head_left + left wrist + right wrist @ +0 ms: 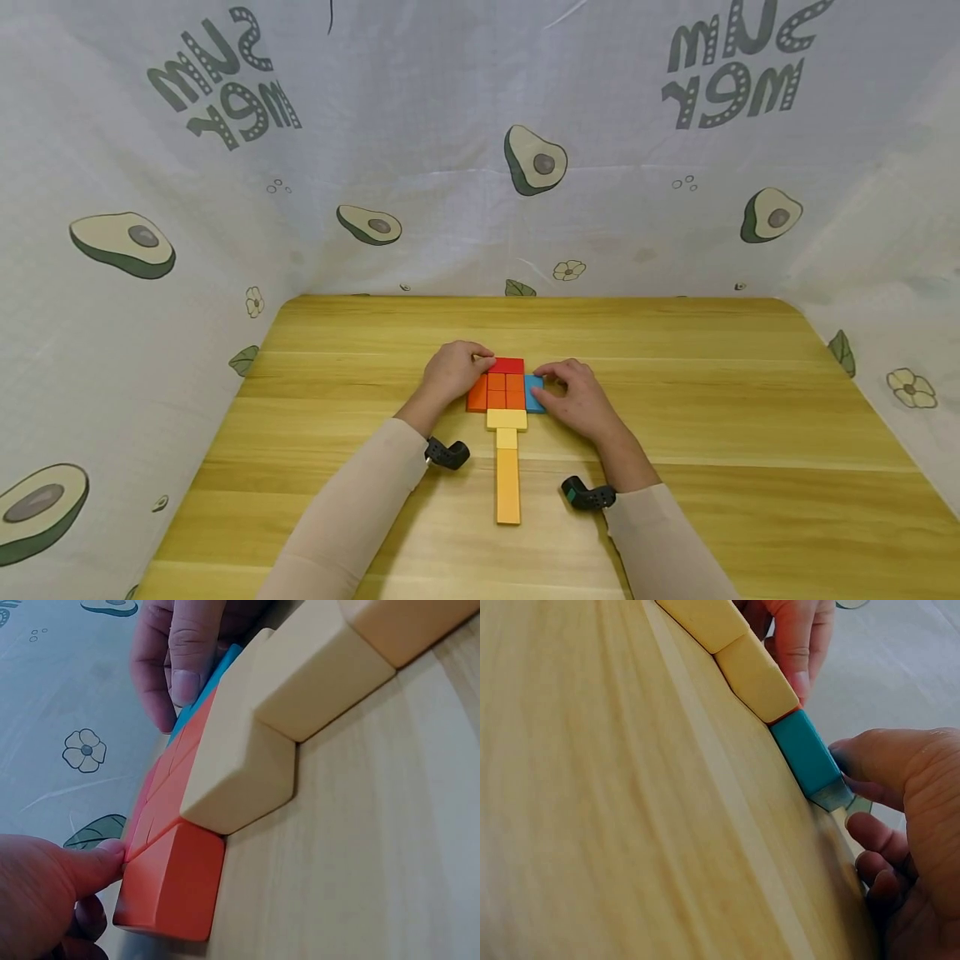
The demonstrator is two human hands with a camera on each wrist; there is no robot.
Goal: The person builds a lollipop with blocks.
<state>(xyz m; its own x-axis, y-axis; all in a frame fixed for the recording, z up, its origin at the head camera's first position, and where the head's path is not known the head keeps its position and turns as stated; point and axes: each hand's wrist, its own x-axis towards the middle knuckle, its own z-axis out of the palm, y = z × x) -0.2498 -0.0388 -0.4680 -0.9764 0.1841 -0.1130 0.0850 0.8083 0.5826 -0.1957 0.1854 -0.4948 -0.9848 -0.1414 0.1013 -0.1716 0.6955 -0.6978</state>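
Observation:
At its left end, the red block is pinched between the thumb and forefinger of my left hand; the forefinger's far side is hidden in the left wrist view. My right hand grips the blue block by thumb and forefinger, its other fingers curled loosely. Between them lie small orange squares, with a longer orange block along their left side. A pale yellow block lies crosswise below, touching the squares. Under it a smaller yellow block meets a long light-orange block.
All the blocks lie flat on a wooden table. A white cloth printed with avocados hangs behind the table and at both sides. Black wrist cameras sit on both wrists, low over the table.

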